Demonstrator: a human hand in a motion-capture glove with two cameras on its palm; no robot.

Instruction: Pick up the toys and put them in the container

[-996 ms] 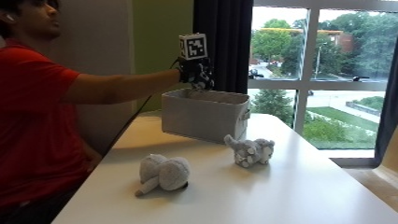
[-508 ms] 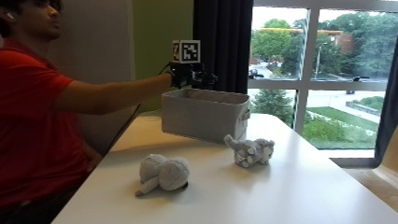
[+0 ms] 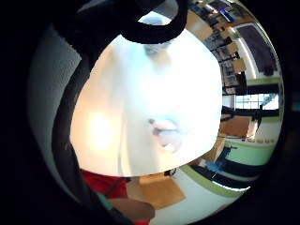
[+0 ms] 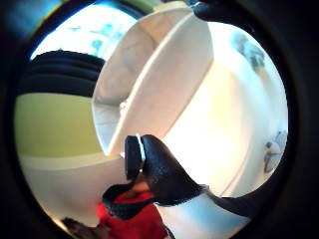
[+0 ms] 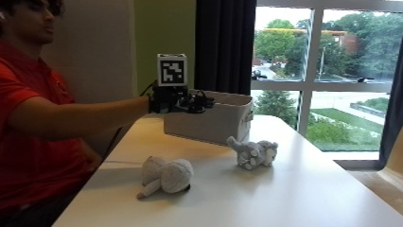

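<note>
Toys [image 5: 165, 175] [image 5: 253, 153] lie on the desk [image 5: 296, 198] at lower middle while the empty, relaxed hand [image 5: 179, 100] hovers by the container [image 5: 211, 120], so reaching down comes next.

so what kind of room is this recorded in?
Probably an office or campus room, not a home: a plain white table stands by a large window that looks out on trees, lawn and a road, and the little finger side palm view shows rows of desks further back.

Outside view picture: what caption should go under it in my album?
A gloved hand hovers by a white bin, two stuffed toys waiting on the table.
</note>
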